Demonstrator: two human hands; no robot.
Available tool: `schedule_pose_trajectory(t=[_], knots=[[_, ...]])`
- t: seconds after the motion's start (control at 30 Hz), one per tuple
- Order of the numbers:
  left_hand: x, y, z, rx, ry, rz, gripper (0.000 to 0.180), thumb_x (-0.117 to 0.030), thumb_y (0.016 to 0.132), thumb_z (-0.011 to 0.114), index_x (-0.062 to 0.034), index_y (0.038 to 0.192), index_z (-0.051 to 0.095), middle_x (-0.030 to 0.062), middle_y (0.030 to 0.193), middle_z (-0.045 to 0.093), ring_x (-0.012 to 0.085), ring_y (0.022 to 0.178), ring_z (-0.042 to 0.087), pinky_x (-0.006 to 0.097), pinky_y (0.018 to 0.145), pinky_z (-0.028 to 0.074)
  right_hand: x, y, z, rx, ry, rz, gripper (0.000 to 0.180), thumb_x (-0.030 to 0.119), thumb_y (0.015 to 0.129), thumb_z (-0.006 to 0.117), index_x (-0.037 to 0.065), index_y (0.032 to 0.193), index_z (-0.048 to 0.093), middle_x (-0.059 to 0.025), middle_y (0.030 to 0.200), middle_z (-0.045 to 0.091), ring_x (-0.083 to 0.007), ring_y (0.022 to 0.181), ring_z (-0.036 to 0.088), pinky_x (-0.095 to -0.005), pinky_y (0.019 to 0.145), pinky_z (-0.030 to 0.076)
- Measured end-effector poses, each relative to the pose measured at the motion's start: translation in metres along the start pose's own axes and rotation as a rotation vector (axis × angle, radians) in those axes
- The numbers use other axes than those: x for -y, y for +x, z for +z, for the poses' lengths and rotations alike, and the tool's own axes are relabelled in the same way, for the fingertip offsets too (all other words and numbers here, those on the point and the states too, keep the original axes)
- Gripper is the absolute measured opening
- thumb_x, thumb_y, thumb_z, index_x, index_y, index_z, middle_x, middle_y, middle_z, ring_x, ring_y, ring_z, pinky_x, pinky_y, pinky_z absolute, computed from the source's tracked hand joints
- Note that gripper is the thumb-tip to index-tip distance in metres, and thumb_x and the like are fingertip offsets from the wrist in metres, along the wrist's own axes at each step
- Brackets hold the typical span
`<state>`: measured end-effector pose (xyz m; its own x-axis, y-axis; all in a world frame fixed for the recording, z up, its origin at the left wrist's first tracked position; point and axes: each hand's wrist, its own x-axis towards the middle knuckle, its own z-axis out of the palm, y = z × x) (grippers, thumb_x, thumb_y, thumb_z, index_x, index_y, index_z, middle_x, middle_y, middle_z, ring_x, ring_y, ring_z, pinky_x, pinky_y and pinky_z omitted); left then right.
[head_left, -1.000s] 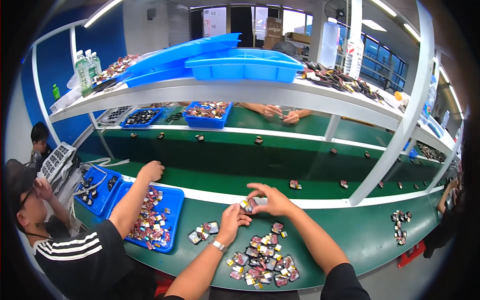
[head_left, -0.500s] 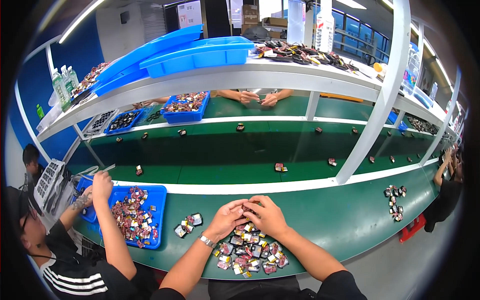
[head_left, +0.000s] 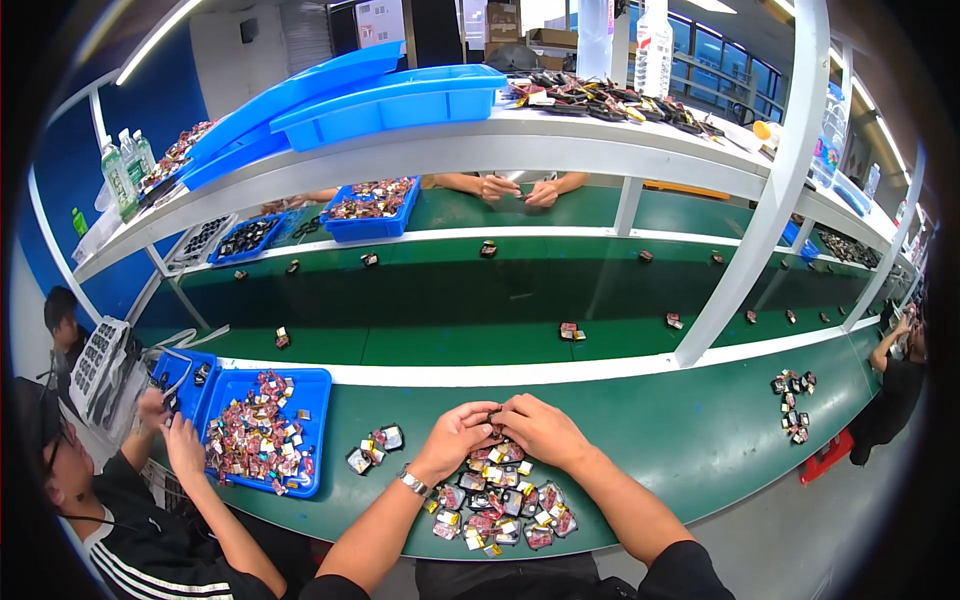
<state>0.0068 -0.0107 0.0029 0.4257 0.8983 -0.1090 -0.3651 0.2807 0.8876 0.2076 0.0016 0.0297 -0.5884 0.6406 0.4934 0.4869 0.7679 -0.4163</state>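
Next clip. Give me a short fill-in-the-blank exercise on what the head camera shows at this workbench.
1. The left hand and right hand meet above a pile of small parts lying on the ____ bench top.
2. The wristwatch sits on the person's ____ wrist.
3. The neighbour's tray of parts is ____ in colour.

Missing words: green; left; blue
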Motion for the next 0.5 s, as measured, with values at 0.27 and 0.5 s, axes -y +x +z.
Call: schedule_pose_trajectory(t=[0.27, 0.5], knots=[[0.004, 0.002, 0.002, -0.006, 0.113, 0.064, 0.036, 0.004, 0.094, 0.049, 0.005, 0.13, 0.046, 0.014, 0.123, 0.058, 0.0168, 0.107, 0.06, 0.03, 0.093, 0.054, -0.008, 0.0, -0.007, 0.056, 0.028, 0.04, 0.015, 0.011, 0.077, 0.072, 0.011, 0.092, 0.068, -0.0046, 0.094, 0.057, -0.0246, 0.089, 0.06, -0.036, 0.077, 0.052], [-0.001, 0.0, 0.003, 0.01, 0.064, 0.077, 0.035, 0.004, 0.095, 0.046, 0.0035, 0.129, 0.046, 0.0141, 0.127, 0.056, 0.0188, 0.112, 0.059, 0.031, 0.092, 0.054, -0.008, 0.0, -0.005, -0.029, 0.208, 0.136, 0.012, 0.014, 0.079, 0.073, 0.013, 0.091, 0.073, -0.0049, 0.1, 0.059, -0.0233, 0.098, 0.057, -0.0344, 0.081, 0.052]])
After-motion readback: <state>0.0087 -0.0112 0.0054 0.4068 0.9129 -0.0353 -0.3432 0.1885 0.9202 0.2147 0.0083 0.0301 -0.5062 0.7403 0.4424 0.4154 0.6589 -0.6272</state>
